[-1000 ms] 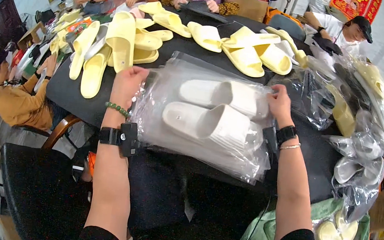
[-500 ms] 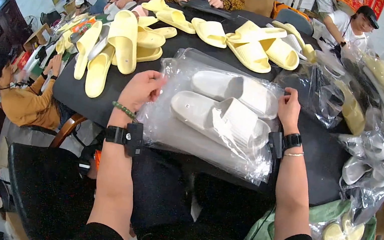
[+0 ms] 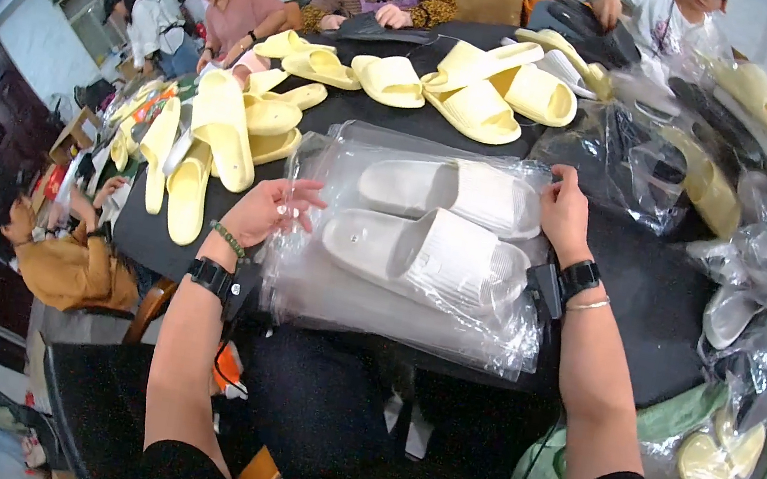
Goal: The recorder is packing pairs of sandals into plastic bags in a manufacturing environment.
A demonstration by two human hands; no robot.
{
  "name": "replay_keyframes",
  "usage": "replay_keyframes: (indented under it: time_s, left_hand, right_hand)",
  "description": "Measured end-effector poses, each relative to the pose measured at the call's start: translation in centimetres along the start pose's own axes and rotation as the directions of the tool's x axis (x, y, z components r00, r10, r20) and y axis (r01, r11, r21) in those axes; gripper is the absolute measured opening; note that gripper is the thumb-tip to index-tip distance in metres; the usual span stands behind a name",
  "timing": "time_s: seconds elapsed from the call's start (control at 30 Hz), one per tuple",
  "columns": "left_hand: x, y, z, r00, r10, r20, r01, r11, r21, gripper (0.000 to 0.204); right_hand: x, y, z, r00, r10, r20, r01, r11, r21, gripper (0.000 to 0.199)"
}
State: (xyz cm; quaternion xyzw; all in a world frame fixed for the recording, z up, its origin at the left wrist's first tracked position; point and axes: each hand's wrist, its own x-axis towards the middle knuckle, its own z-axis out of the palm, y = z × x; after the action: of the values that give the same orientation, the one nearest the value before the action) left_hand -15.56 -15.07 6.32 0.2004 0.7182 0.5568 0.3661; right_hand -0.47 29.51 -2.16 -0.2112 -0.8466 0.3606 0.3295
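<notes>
A pair of pale grey slippers (image 3: 436,259) lies side by side inside a clear plastic bag (image 3: 373,304), which rests on a stack of similar clear bags at the near edge of the black table. My left hand (image 3: 269,210) is beside the bag's left end, its fingers spread and touching or just over the loose plastic there. At the opposite end, by the slippers' toes, my right hand (image 3: 565,219) pinches the bag's edge between thumb and fingers. Both wrists wear black straps with small devices.
Loose yellow slippers (image 3: 225,127) lie left of the bags, with more yellow slippers (image 3: 471,112) behind. Bagged slippers (image 3: 706,192) pile up at the right. Below them stands a green sack (image 3: 676,431) holding bagged slippers. Several people sit or stand around the black table (image 3: 635,312).
My left hand has gone from curled fingers to spread ones at the bag's left end. My right hand stays at the bag's right edge. The whole view has tilted.
</notes>
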Motion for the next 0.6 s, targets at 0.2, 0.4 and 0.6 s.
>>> replay_keyframes:
  time_s: [0.2,0.4,0.6]
  left_hand:
    - [3.2,3.0,6.1,0.910,0.319,0.265,-0.192,0.890,-0.413,0.075]
    - [6.6,4.8,5.1,0.836,0.196,0.513,-0.544,0.423,0.725,0.084]
    - [10.6,3.8,10.4,0.657,0.328,0.678,-0.751,0.219,0.622,0.086]
  right_hand:
    - [-0.1,1.1,-0.3,0.995,-0.088,-0.039,0.086,0.996,-0.032,0.030]
    - [0.1,0.0,0.0,1.000,-0.024,0.007,0.024,0.999,-0.048,0.032]
    - [0.0,-0.5,0.0,1.000,0.008,0.029,-0.006,0.998,-0.057,0.032]
